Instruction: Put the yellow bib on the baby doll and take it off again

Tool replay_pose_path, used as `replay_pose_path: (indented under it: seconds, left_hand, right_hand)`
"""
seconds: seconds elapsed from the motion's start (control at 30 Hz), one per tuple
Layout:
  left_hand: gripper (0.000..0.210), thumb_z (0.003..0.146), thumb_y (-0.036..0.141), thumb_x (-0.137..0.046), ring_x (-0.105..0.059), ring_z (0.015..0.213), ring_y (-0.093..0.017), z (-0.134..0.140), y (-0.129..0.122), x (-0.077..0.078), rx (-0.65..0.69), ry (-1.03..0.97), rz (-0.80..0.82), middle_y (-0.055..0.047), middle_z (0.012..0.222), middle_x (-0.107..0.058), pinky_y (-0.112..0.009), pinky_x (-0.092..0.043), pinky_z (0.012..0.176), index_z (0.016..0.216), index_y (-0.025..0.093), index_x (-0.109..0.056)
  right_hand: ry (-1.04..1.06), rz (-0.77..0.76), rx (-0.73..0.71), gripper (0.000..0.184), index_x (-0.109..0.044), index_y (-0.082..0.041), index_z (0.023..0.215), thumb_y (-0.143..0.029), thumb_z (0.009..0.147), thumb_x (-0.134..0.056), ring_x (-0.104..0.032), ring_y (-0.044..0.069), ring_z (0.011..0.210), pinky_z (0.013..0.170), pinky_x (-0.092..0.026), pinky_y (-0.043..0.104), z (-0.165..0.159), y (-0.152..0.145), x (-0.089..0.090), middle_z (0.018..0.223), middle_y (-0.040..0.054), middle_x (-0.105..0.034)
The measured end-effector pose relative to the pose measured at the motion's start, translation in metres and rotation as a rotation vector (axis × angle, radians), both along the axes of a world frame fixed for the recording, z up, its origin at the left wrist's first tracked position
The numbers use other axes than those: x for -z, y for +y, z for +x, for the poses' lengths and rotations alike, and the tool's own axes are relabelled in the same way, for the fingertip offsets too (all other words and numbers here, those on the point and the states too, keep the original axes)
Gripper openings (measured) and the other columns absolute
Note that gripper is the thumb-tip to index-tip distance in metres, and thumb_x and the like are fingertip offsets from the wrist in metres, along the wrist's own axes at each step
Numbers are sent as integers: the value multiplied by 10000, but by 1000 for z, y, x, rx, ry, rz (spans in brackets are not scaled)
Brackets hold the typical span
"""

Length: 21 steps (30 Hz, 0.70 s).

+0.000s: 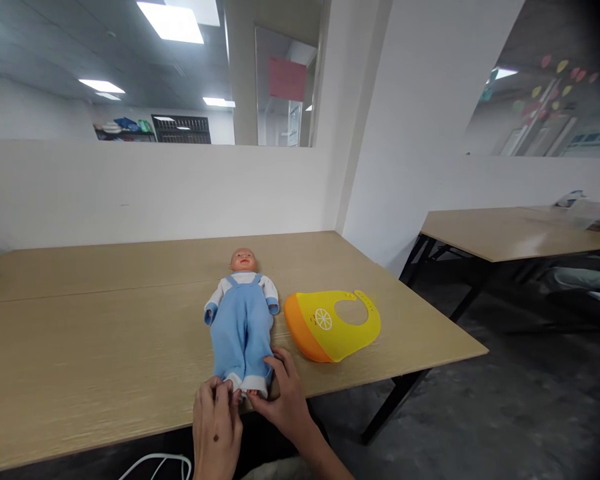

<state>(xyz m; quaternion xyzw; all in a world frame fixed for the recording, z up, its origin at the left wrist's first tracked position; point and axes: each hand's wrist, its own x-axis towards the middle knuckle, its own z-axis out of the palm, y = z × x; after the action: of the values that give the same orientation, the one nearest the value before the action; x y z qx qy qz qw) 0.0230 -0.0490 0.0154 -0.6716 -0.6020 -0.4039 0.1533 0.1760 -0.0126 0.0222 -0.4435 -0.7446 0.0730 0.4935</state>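
A baby doll (243, 320) lies on its back on the table, its head toward the wall and its feet at the front edge. It wears light blue overalls over a white top. My left hand (216, 423) has its fingers curled on the trouser cuff and foot on the left. With the thumb at the other foot and the fingers along the lower leg, my right hand (286, 400) grips the doll from the right. Beside the doll lies a yellow bib (347, 340) with an orange pocket and a white citrus-slice print.
The wooden table (105, 353) ends just in front of me and meets a white wall (155, 200) at the back. A second table (485, 233) stands to the right, with blurred items on it. A white cable (163, 457) hangs below the front edge.
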Motion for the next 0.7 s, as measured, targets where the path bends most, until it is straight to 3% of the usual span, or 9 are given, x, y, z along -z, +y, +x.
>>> replay_pose_path:
  seconds: [0.3,0.47,0.7]
  left_hand:
    - [214,919,336,-467,-566,882,-240,2,-6,8,-12,-67,56,-107,959,-518,-365,-492,741,980,163,-577]
    - [192,878,333,-556,-579,815,-225,0,-6,6,-48,4,85,-93,919,-553,-342,-474,708,935,161,-619]
    - [186,922,282,-463,-587,826,-220,-2,-2,9,-4,-27,29,-97,923,-574,-341,-472,722,913,162,-604]
  right_hand:
    - [35,-127,-36,582,-546,-187,1111,-239,586,-793,-546,263,1146,940,-487,341,3,1,-7,1214,127,-521]
    - [13,-114,-39,580,-545,-178,1109,-231,591,-800,-543,261,1151,950,-482,341,3,1,-7,1214,133,-521]
    - [-20,-75,-50,597,-553,-167,1109,-282,587,-820,-543,261,1156,951,-483,332,5,1,-6,1218,140,-522]
